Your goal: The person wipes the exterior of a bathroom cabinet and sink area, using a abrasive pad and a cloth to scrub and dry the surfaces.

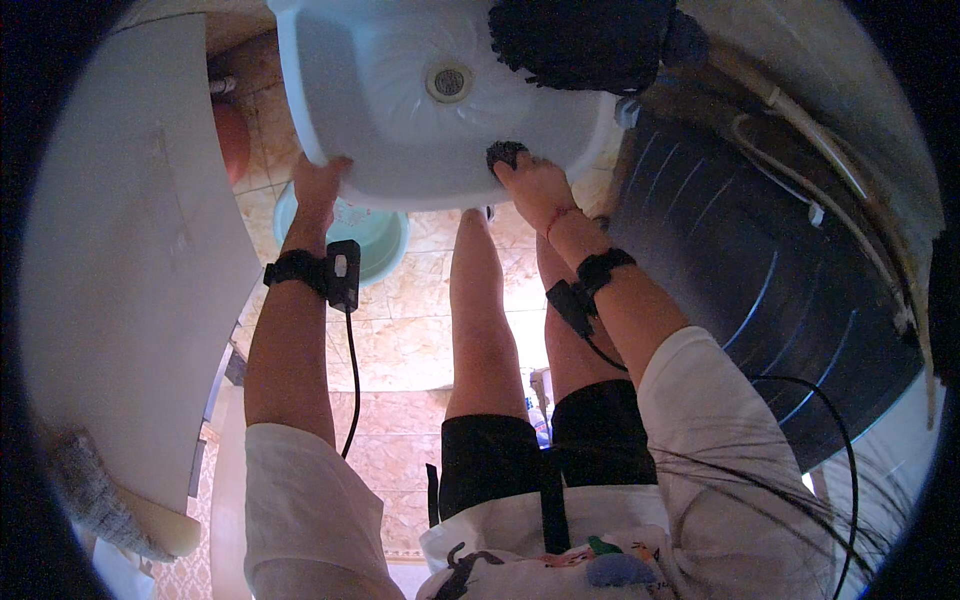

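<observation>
We held the washbasin rim w/ our L hand; our R hand gripped a dk scrubber inside its near edge. Scrubbing was prob. underway; couldn't tell amt done/left.

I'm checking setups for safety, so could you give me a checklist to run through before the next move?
1. Left grip on the sink rim: ok.
2. Right grip holding the dark scrubber: ok.
3. Drain uncovered: ok.
4. Sink fully in view: not ok; a dark fringed item hides its upper right.
5. Water in the pale green basin below: cannot tell.
</observation>
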`<state>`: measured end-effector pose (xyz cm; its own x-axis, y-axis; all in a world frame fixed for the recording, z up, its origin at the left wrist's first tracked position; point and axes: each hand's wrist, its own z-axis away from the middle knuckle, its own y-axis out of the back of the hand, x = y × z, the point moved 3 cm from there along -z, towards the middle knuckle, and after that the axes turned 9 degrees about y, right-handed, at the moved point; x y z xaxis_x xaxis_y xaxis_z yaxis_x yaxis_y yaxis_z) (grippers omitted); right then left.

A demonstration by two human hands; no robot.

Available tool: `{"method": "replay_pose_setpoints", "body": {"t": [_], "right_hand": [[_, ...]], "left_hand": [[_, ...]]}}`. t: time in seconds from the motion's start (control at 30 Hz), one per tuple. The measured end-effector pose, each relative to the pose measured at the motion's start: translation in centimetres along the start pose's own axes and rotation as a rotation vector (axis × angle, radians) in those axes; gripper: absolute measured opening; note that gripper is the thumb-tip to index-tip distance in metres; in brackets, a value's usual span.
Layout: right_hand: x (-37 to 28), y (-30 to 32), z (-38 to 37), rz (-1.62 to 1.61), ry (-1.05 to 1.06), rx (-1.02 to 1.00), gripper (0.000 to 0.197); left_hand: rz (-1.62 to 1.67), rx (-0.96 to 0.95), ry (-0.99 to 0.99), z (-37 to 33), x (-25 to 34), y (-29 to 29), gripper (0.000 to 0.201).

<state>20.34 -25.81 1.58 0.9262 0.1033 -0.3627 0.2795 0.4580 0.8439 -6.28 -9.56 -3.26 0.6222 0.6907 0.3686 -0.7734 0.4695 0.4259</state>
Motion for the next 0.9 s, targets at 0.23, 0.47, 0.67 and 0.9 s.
{"method": "replay_pose_setpoints", "body": {"t": [0.23,0.47,0.67,0.9], "right_hand": [[-0.2,-0.3,0.5,-0.011,-0.028,-0.045,0.021],[1.1,0.0,1.2,-0.054,0.037,-0.072,0.022],[1.3,-0.2,2.3,-0.038,0.064,-0.21,0.024],[3.5,-0.2,4.7,0.002,0.083,-0.38,0.028]], "left_hand": [[0.029,0.044,-0.046,0.2,-1.2,-0.4,0.053],[-0.097,0.099,0.047,1.9,-1.6,-1.7,0.057],[0.035,0.153,0.073,4.2,-5.0,-3.1,0.061],[0.104,0.18,0.202,9.0,-5.0,-6.5,0.059]]}}
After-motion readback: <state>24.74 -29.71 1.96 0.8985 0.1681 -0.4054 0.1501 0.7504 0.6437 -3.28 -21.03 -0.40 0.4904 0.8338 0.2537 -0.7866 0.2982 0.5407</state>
